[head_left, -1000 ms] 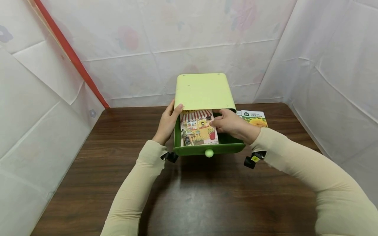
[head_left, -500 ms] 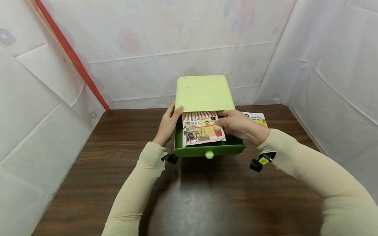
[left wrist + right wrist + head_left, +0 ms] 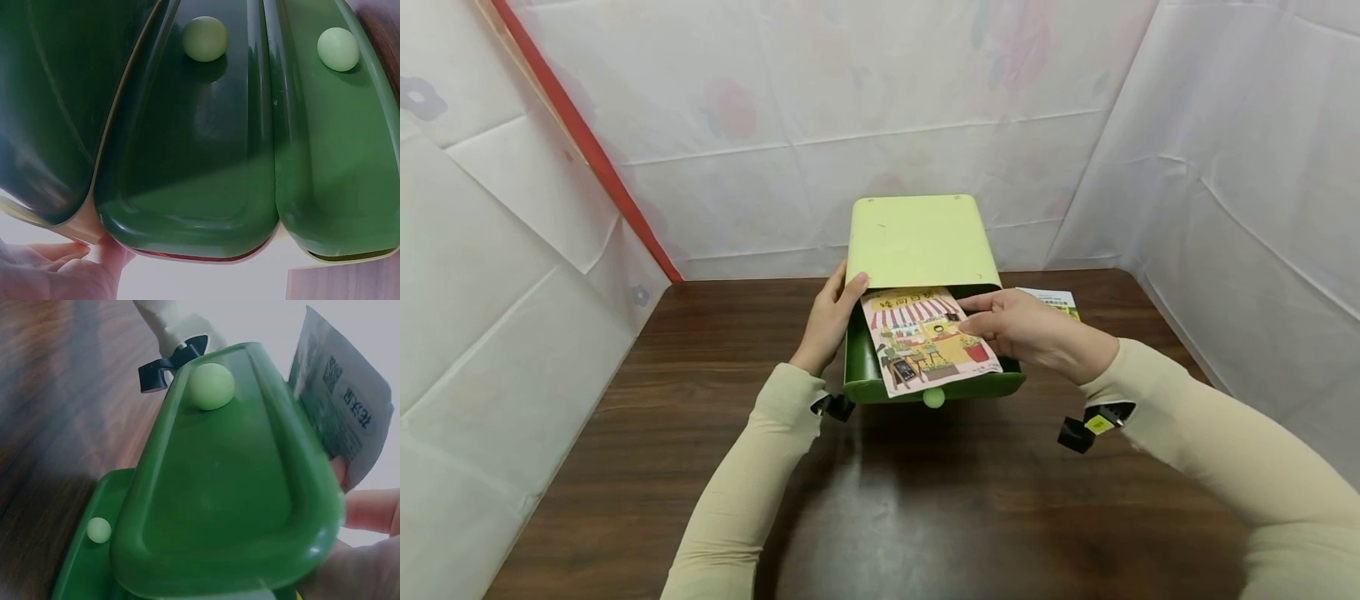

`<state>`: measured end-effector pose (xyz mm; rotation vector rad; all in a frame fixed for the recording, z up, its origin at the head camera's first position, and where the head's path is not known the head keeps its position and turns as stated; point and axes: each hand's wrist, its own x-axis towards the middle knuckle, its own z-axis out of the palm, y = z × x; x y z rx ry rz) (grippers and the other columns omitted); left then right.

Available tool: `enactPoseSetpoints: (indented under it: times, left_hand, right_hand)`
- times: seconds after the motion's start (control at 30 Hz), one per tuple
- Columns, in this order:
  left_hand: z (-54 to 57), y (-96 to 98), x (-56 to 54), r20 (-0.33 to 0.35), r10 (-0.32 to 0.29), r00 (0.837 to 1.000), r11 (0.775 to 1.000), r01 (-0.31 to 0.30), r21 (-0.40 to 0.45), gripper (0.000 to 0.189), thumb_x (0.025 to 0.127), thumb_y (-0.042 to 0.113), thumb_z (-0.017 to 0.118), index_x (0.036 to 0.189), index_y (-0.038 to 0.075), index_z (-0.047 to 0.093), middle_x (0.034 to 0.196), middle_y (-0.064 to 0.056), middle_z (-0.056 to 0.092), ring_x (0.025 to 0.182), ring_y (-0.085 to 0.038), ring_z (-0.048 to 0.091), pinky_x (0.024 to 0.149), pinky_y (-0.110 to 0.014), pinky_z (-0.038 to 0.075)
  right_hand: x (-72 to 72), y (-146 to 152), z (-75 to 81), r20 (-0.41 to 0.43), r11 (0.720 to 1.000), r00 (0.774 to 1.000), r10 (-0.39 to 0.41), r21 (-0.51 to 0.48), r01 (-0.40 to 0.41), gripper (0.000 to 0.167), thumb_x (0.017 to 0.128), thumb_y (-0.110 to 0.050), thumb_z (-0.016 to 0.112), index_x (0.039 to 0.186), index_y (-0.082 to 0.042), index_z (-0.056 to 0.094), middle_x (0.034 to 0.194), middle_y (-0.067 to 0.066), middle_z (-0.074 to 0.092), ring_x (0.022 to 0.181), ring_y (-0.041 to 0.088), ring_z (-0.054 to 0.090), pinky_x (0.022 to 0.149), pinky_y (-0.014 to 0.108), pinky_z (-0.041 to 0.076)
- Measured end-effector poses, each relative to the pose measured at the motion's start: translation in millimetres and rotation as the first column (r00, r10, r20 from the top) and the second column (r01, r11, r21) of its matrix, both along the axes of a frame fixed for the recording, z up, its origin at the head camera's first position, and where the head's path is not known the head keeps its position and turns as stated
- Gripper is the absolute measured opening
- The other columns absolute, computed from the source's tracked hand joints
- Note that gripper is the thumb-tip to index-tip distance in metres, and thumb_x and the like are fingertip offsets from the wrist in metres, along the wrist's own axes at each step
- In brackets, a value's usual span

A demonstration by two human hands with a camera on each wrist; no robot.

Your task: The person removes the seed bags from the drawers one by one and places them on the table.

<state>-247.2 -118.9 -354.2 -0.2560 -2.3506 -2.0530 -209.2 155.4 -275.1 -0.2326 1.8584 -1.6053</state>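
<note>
A light green drawer cabinet (image 3: 921, 242) stands at the back of the table, its top dark green drawer (image 3: 1000, 385) pulled out. My left hand (image 3: 829, 321) holds the cabinet's left front corner, thumb at the top edge and fingers along the side. My right hand (image 3: 1033, 332) pinches the right edge of a flat printed packet (image 3: 928, 342) with a striped-awning shop picture. This packet slants out over the drawer front; its far end is still under the cabinet top. Its grey back, with a square code, shows in the right wrist view.
Behind my right hand lies another packet (image 3: 1056, 298) with a yellow flower picture, partly hidden. Lower drawers with round pale knobs (image 3: 338, 49) are closed in the left wrist view. White patterned sheets (image 3: 1247, 208) hang around the dark wooden table (image 3: 700, 400).
My right hand has drawn the packet toward me and to the right, tilting it over the drawer front so more of its top shows. The left hand stays on the cabinet.
</note>
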Motion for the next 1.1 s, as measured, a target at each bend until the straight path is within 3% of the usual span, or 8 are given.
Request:
enactPoseSetpoints:
  times: [0.13,0.27,0.4,0.63,0.87,0.97,1.1]
  left_hand:
    - [4.9,0.9,2.8,0.002,-0.011,1.0,1.0,0.011,-0.002,0.066,0.102,0.043,0.046,0.158,0.027,0.014,0.164,-0.002,0.018,0.139,-0.027,0.042,0.108,-0.047,0.044]
    - [19.4,4.3,14.4,0.013,-0.006,1.0,1.0,0.006,-0.012,0.066,0.103,0.039,0.046,0.159,0.02,0.015,0.164,-0.006,0.02,0.138,-0.029,0.042,0.108,-0.046,0.043]
    - [27.2,7.0,20.9,0.008,0.001,1.0,1.0,-0.001,-0.015,0.066,0.103,0.039,0.046,0.159,0.019,0.016,0.163,-0.007,0.022,0.136,-0.03,0.044,0.108,-0.046,0.043]
    - [8.4,2.2,2.3,0.016,0.001,1.0,1.0,-0.001,-0.006,0.067,0.102,0.042,0.047,0.158,0.024,0.016,0.163,-0.002,0.021,0.136,-0.027,0.045,0.107,-0.045,0.044]
    - [1.8,2.1,-1.6,-0.008,0.017,1.0,1.0,-0.017,0.001,0.07,0.099,0.053,0.05,0.157,0.03,0.019,0.162,0.001,0.025,0.135,-0.023,0.047,0.105,-0.044,0.046]
    - [1.7,2.1,-1.6,-0.016,0.016,1.0,1.0,-0.016,-0.004,0.072,0.098,0.055,0.05,0.157,0.029,0.02,0.162,0.001,0.025,0.137,-0.023,0.045,0.106,-0.044,0.046]
    - [0.9,2.1,-1.6,-0.025,0.006,1.0,1.0,-0.006,-0.011,0.073,0.097,0.057,0.049,0.158,0.029,0.018,0.163,0.001,0.021,0.141,-0.022,0.04,0.108,-0.044,0.044]
  right_hand:
    - [5.1,7,5.5,0.013,0.998,0.999,0.053,-0.029,-0.052,0.059,0.101,-0.004,0.048,0.153,0.003,0.023,0.127,0.015,0.062,0.098,0.012,0.07,0.083,0.031,0.059]
    - [9.4,14,9.9,0.016,0.996,0.996,0.09,-0.027,-0.09,0.058,0.101,-0.005,0.049,0.153,0.005,0.025,0.112,0.007,0.07,0.095,0.013,0.071,0.08,0.031,0.059]
    - [13.9,20,13.2,0.021,0.993,0.993,0.119,-0.011,-0.119,0.06,0.1,-0.007,0.051,0.153,0.004,0.026,0.109,0.007,0.072,0.094,0.013,0.071,0.078,0.031,0.059]
    - [22.5,34,15.5,0.061,0.991,0.989,0.132,-0.034,-0.13,0.056,0.101,-0.01,0.051,0.151,0.002,0.031,0.109,0.008,0.073,0.093,0.018,0.072,0.078,0.035,0.06]
    - [28.3,53,20.7,0.016,0.992,0.992,0.125,-0.028,-0.124,0.057,0.101,-0.014,0.053,0.151,0.003,0.032,0.106,0.008,0.074,0.089,0.02,0.073,0.075,0.037,0.061]
    - [28.3,62,23.7,-0.026,0.996,0.996,0.083,-0.02,-0.083,0.053,0.101,-0.014,0.054,0.149,0.0,0.035,0.106,0.006,0.074,0.089,0.019,0.073,0.073,0.036,0.061]
    - [24.0,74,24.9,-0.068,0.998,0.998,-0.005,-0.057,0.001,0.033,0.102,-0.011,0.052,0.135,-0.014,0.056,0.104,0.005,0.075,0.087,0.019,0.073,0.07,0.035,0.061]
